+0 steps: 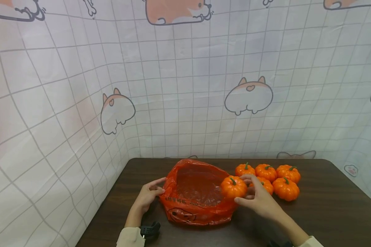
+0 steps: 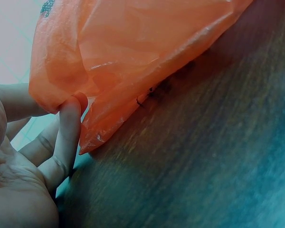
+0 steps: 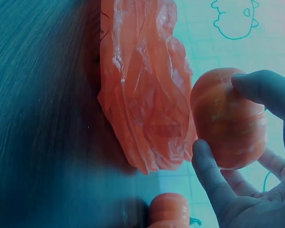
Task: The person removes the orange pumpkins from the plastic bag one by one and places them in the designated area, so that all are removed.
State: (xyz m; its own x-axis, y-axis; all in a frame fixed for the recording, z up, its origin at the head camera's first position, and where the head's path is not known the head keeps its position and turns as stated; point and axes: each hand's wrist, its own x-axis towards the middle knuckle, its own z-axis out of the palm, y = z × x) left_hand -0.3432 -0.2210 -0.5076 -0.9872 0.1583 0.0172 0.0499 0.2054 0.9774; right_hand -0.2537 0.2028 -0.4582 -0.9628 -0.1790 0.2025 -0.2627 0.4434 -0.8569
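Note:
A red plastic bag stands on the table with its mouth spread wide. My left hand pinches the bag's left rim; the left wrist view shows the thumb and fingers on the thin plastic. A small orange pumpkin with a green stem is gripped by my right hand at the bag's right rim. In the right wrist view the fingers curl round this pumpkin, beside the wrinkled side of the bag. Part of the bag's floor is hidden behind its front rim.
Several more pumpkins sit in a group on the right, behind and beside my right hand. The dark wooden table meets a cloth wall with a grid and dog drawings at the back and left.

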